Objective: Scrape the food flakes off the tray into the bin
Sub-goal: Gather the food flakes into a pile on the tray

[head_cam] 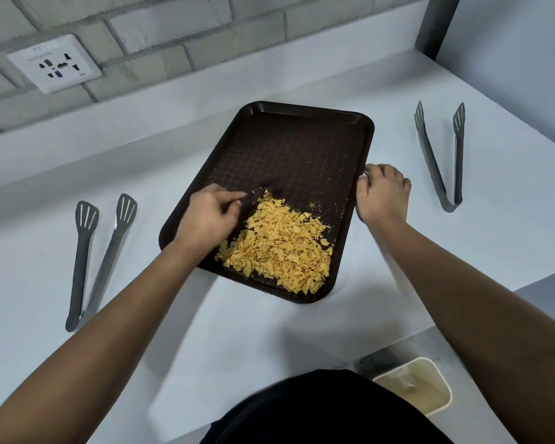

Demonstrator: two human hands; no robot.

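Spreading across nearly the whole view, a pale counter (61, 219) ran from the near edge to a low upstand against a grey brick wall (161, 30), where a white socket plate (54, 66) sat at far left. A dark brown tray (302, 139) lay flat on the middle of that counter, turned at a slant so its far corner pointed right. Its far half was almost bare, showing only the textured base and a few crumbs. Its near half held a heap of yellow food flakes (279, 248), piled toward the near right corner and reaching close to the rim there. Below the counter's near right edge stood a cream bin (430, 408), partly hidden by the person's dark clothing; what it held could not be made out. Two pairs of grey slotted tongs lay on the counter well apart from the tray: the left tongs (80, 261) with their heads pointing far, and the right tongs (442, 161) likewise. The left hand (205, 216) rested inside the tray at the left edge of the heap, fingers loosely curled and grasping nothing, fingertips blurred. The right hand (382, 193) gripped the tray's right rim, fingers wrapped over the edge.
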